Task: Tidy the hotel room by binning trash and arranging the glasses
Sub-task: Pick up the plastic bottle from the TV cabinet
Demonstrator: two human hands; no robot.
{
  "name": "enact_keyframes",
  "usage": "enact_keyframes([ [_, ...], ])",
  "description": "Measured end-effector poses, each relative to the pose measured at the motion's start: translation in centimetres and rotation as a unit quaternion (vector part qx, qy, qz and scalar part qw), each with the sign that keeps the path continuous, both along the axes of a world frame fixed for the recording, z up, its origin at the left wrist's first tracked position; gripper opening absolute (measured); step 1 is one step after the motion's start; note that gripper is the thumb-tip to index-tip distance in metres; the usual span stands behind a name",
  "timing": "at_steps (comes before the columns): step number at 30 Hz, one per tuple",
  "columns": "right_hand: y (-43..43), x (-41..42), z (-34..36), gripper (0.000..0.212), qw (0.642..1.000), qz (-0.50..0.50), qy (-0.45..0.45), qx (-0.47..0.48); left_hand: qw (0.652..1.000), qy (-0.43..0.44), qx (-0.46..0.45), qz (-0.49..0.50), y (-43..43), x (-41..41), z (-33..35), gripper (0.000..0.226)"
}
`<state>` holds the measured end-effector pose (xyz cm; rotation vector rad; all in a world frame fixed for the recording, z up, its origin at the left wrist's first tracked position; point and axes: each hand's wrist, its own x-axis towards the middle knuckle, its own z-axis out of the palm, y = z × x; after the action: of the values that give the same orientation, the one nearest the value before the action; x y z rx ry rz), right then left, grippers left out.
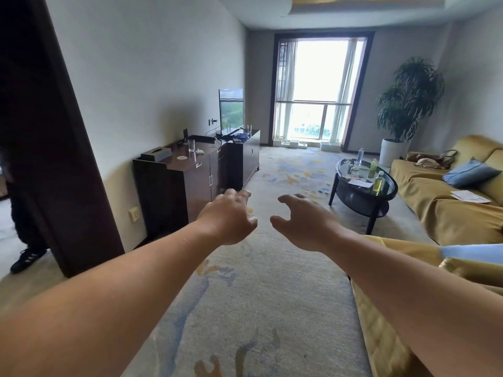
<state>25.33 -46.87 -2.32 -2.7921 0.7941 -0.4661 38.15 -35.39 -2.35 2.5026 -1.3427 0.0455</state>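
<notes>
A wide strip of carpet (272,281) runs straight ahead of both hands to the window (318,91), bare except for small scraps near the table's foot. Right of the right hand, the sofa (449,213) lines the wall, its near edge coming close beside the right forearm. Left of the left hand, the cabinet (196,170) stands along the wall, its long side running toward the window, its front corner just beyond the left fingertips (in the picture, at least). Ahead and right of the right hand, the oval table (364,198) narrows the passage between sofa and carpet; bottles (378,182) stand upright on it among papers. A tall glass (191,145) stands upright on the cabinet top, up and left of the left hand, with a second glass (249,128) farther back by the television (231,110). The left hand (230,216) and right hand (307,221) hang side by side, apart, fingers loosely curled and holding nothing.
</notes>
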Motion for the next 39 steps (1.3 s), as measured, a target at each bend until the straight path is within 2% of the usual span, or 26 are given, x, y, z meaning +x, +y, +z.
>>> enact_keyframes([
  [6,-6.8,8.2,-0.5,0.062,1.0,0.002,0.003,0.01,1.0,0.006,0.004,0.002,-6.5,8.3,-0.4,0.065],
  [21,-30.7,30.6,0.7,0.061,0.999,0.048,-0.003,0.015,0.998,0.018,0.005,0.056,-28.6,28.7,0.1,0.065],
  [30,-39.7,47.2,-1.4,0.061,0.997,0.079,-0.002,0.022,0.997,0.02,0.014,0.079,-37.7,44.9,-1.9,0.061],
  [39,-48.5,63.6,-1.2,0.061,0.997,0.069,0.004,0.033,0.996,0.022,0.016,0.08,-46.9,62.0,-1.1,0.063],
])
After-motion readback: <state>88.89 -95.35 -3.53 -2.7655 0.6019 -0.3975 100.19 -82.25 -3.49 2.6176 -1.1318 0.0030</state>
